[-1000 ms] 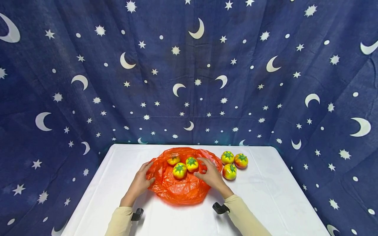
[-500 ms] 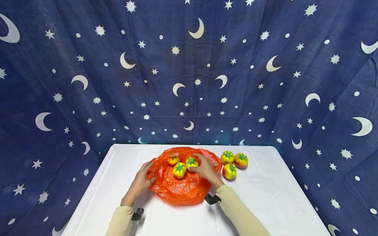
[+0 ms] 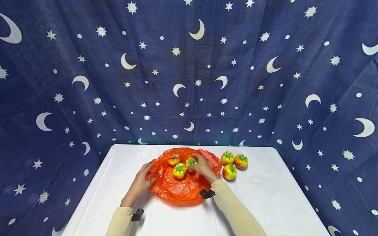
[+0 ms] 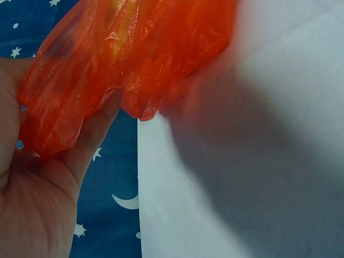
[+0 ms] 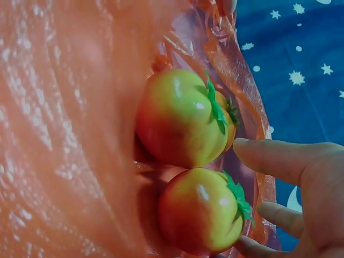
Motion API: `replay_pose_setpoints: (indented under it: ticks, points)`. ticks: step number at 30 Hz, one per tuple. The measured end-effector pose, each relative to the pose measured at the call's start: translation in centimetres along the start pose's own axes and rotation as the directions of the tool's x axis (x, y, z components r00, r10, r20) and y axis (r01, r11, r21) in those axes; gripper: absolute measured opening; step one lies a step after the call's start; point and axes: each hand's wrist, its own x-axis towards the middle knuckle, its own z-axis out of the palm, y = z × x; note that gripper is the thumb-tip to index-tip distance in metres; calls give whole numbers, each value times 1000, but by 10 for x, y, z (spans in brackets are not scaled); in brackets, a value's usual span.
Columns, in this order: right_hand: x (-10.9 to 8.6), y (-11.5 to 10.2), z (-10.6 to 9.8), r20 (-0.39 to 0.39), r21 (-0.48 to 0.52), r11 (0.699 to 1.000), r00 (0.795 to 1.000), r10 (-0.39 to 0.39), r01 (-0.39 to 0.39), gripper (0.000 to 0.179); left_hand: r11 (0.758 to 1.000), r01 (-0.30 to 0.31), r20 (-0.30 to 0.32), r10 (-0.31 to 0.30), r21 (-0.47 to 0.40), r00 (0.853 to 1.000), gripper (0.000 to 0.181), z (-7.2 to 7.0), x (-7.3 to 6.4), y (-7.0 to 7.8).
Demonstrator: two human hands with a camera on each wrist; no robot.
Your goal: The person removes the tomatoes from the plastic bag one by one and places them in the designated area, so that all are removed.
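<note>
I judge the step in hand to be getting a sound hold on the right-hand tomato inside the red bag, where it sits just beside the front tomato; the right hand is around it, fingers apart, though whether they press the fruit I cannot tell. To do this well, I want them low around its widest part rather than on the green leaves, with no plastic caught underneath and no nudge to its neighbour. The left hand is at the bag's left edge, its fingers apart and touching the plastic; I would have it steady that edge lightly so the thin rim does not fold inward. Only my head view gives me the three tomatoes on the table, right of the bag. The right wrist view adds the tight gap between the two nearest tomatoes in the bag and one finger close to the leaves. The left wrist view offers just a yellow patch through the plastic, but shows how it drapes at the left hand.
</note>
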Motion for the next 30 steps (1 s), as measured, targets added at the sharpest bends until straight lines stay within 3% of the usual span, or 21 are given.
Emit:
replay_pose_setpoints:
  ticks: [11,18,22,30]
  points:
    - [6,9,4,63,84,987,989,130,-135,67,1000,18,8,-18,4,1000,71,0,-1,1]
    - [9,17,7,26,66,994,996,90,-91,65,1000,25,12,-25,3,1000,71,1,-2,2]
    - [10,20,8,26,76,990,993,118,-120,64,1000,25,8,-25,4,1000,71,1,-2,3]
    - [4,18,5,26,48,995,996,86,-88,62,1000,-4,-10,4,16,1000,71,2,0,0]
